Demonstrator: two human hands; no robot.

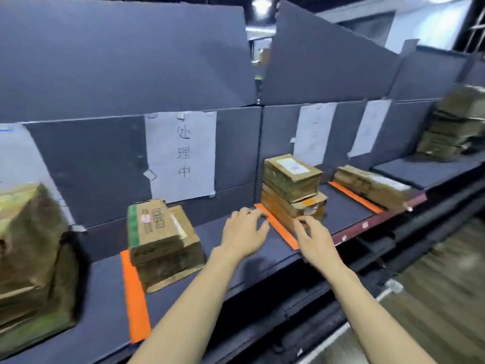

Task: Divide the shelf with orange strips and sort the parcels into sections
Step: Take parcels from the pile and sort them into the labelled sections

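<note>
A dark shelf (236, 248) runs from lower left to upper right. Three orange strips lie across it: a left strip (135, 298), a middle strip (278, 227) and a right strip (354, 197). A stack of brown parcels (292, 190) stands just right of the middle strip. Another parcel stack (162, 240) sits right of the left strip. A flat parcel pile (372, 186) lies beyond the right strip. My left hand (244, 232) hovers by the middle strip, fingers spread and holding nothing. My right hand (313, 237) reaches to the lower parcel's front edge, fingers loosely bent, holding nothing.
A large parcel heap (31, 258) fills the shelf's left end, and a tall stack (456, 124) stands at the far right. White paper labels (181, 156) are taped to the grey back wall. A red shelf edge (372, 222) and a lower rack lie in front.
</note>
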